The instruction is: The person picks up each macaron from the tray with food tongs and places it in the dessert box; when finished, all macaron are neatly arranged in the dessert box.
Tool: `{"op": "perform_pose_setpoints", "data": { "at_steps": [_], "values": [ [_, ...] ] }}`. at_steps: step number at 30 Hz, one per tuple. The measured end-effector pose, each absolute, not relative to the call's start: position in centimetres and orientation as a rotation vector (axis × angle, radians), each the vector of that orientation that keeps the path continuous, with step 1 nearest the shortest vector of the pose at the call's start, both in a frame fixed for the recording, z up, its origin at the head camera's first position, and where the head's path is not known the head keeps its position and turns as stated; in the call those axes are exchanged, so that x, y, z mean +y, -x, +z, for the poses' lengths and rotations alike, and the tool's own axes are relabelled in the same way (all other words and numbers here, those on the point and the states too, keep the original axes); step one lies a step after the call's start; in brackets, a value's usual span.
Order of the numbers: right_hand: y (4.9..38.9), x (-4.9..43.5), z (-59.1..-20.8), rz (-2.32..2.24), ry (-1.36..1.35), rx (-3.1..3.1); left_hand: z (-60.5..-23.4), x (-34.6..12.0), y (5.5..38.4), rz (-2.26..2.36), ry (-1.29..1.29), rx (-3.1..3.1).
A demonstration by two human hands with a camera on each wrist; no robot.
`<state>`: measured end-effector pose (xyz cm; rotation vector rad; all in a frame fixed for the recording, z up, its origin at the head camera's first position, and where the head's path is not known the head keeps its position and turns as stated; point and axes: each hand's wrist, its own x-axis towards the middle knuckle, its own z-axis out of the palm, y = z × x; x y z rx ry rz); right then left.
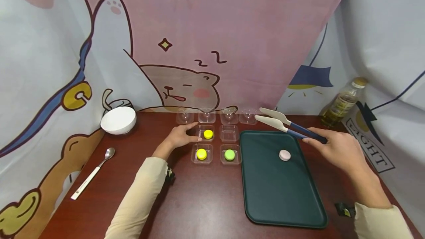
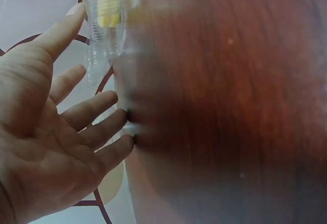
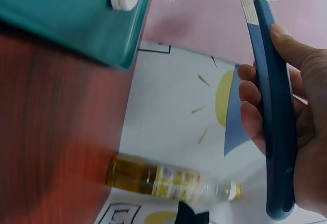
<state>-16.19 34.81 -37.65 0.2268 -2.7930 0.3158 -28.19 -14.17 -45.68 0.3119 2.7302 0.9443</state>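
My left hand [image 1: 180,137] is at the left side of a clear plastic box [image 1: 200,135] holding a yellow macaron [image 1: 208,134]. In the left wrist view its thumb reaches the box's edge and the other fingers spread out loosely. My right hand [image 1: 342,151] grips blue-handled tongs [image 1: 307,132] with cream tips, held above the far right of the dark green tray [image 1: 275,198]. The two tips stand slightly apart with nothing between them. On the tray lies one pale pink macaron [image 1: 284,155]. Nearer boxes hold a second yellow macaron [image 1: 201,154] and a green macaron [image 1: 229,154].
Another clear box [image 1: 229,133] stands beside the left hand's box. Several clear lids [image 1: 229,116] line the back edge. To the left are a white bowl [image 1: 118,120] and a spoon [image 1: 94,172]. An oil bottle [image 1: 345,100] stands in the back right corner.
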Motion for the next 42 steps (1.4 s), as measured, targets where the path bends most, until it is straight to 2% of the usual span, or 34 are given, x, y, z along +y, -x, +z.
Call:
{"op": "perform_pose_setpoints", "data": {
  "at_steps": [8,17,25,42],
  "values": [
    [14.0,36.8,-38.0,0.307,-0.175,-2.796,-44.2,-13.2,27.7,0.929,-0.379,2.877],
    [12.3,38.2,-39.1,0.278,-0.184,-2.825,-42.5,-9.4,27.4,0.786,-0.48,2.924],
    [10.7,39.2,-39.9,0.269,-0.125,-2.934,-42.3,-6.6,27.8,0.652,-0.542,2.884],
    [8.4,40.9,-41.5,0.285,-0.079,-3.018,-42.8,-4.9,28.8,0.44,-0.628,2.881]
  ]
}}
